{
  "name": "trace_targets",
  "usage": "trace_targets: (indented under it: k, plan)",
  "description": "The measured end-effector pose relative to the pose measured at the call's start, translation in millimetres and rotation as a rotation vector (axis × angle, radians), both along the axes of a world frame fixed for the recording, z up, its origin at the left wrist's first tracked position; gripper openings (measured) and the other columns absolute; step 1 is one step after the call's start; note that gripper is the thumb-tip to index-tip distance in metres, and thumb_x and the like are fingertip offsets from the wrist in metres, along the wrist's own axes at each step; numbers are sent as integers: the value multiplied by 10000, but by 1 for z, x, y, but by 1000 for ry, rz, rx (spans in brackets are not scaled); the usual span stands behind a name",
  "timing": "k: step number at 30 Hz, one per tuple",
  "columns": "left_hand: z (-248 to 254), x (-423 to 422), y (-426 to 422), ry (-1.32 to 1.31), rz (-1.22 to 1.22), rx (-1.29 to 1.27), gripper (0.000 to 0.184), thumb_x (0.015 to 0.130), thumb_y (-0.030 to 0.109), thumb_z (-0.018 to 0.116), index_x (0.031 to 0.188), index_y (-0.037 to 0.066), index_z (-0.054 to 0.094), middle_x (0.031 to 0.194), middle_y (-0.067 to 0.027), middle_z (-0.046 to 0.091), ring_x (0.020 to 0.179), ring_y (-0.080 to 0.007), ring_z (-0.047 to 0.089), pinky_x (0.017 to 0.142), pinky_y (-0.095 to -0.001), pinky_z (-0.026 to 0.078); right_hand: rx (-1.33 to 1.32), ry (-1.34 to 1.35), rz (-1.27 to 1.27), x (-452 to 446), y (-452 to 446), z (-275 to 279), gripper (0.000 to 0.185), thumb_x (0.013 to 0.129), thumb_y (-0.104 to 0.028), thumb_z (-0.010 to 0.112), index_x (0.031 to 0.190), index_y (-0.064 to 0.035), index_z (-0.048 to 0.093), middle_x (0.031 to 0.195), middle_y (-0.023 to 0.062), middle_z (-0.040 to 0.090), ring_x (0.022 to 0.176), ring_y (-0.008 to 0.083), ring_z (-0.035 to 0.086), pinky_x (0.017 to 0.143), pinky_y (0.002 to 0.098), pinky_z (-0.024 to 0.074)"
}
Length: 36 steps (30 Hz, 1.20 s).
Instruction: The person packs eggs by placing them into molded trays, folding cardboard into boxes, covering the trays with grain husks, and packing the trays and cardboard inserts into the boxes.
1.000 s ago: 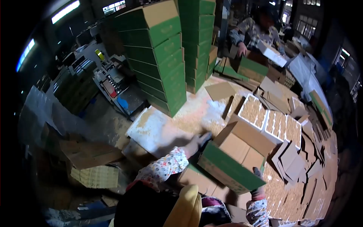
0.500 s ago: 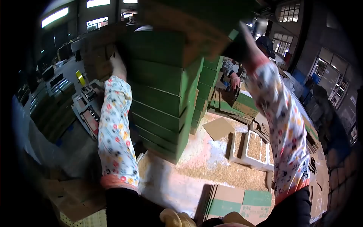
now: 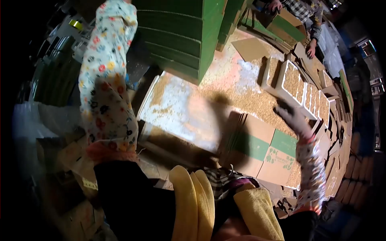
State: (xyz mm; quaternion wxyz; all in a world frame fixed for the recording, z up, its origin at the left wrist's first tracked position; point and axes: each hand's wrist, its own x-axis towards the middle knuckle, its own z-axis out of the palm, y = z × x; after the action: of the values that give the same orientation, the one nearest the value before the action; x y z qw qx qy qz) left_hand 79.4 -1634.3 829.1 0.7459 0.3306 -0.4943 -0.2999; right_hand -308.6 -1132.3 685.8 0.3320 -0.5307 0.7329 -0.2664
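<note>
My right hand, in a dark glove, hovers over the table with its fingers stretched out, holding nothing. It is nearest to the white trays of grain-like bits and a flat stack of green-and-brown cartons. My left arm, in a flowered sleeve, reaches up beside the tall stack of green boxes. Only a sliver of my left hand shows at the top edge; its fingers are out of frame, so I cannot tell what it touches.
Grain-like bits cover part of the table. A flat cardboard sheet lies behind. At the back right, a co-worker's hand is at an open green-and-brown carton; the other hand rests on cardboard pieces.
My right hand has come down from the dark box at the top to low over the table, and that box is out of view. The view has tilted downward.
</note>
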Motion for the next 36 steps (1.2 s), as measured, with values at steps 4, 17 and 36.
trace_targets:
  k: [4,17,36]
  plan:
    - [-118,-55,234,-538,211,-144,527,912,303,545,1281,-24,360,1218,-182,461,1103,-267,469,966,-341,348,84,472,-550,-32,206,-118,746,800,-437,645,1290,71,404,1268,289,454,1221,379,414,1026,388,325]
    - [-272,-159,580,-1535,-701,564,1076,685,478,727,1348,-141,148,1309,-356,322,1229,-421,368,1006,-420,355,161,82,-878,-57,413,-205,791,754,-437,693,1290,62,396,1138,233,536,1075,278,513,932,350,392]
    - [-133,-262,429,-1313,-821,-705,337,904,308,512,994,-9,580,655,-151,563,506,-234,567,399,-307,408,-768,-152,-923,-99,312,15,377,786,-194,694,1039,30,529,855,97,601,782,154,558,729,288,453]
